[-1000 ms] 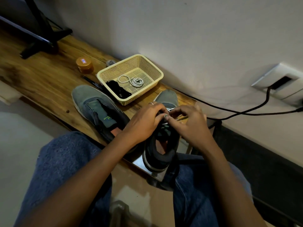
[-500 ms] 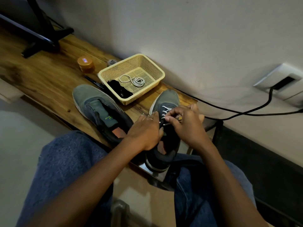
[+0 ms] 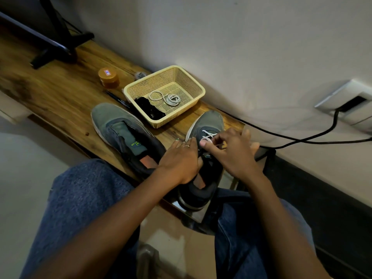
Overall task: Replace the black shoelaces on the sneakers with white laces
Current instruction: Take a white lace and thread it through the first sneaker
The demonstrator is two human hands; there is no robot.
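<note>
Two grey sneakers lie on the wooden table. The left sneaker [image 3: 120,129] has no lace. The right sneaker [image 3: 211,121] has a white lace [image 3: 208,134] crossed through its front eyelets. My left hand [image 3: 179,160] rests on that sneaker's left side, fingers lying over the upper. My right hand [image 3: 231,150] pinches the white lace between thumb and fingers above the tongue. A cream basket [image 3: 189,81] behind the shoes holds a coiled white lace [image 3: 167,98] and a bundle of black laces [image 3: 150,109].
An orange jar [image 3: 108,77] and a black pen [image 3: 117,99] lie left of the basket. A black stand [image 3: 58,47] occupies the far left. A black cable [image 3: 302,137] runs from a wall socket [image 3: 350,105] along the wall. My knees sit below the table edge.
My left hand has slid from the lace down onto the sneaker's left side. My right hand has shifted slightly right with the lace, and the laced eyelets now show.
</note>
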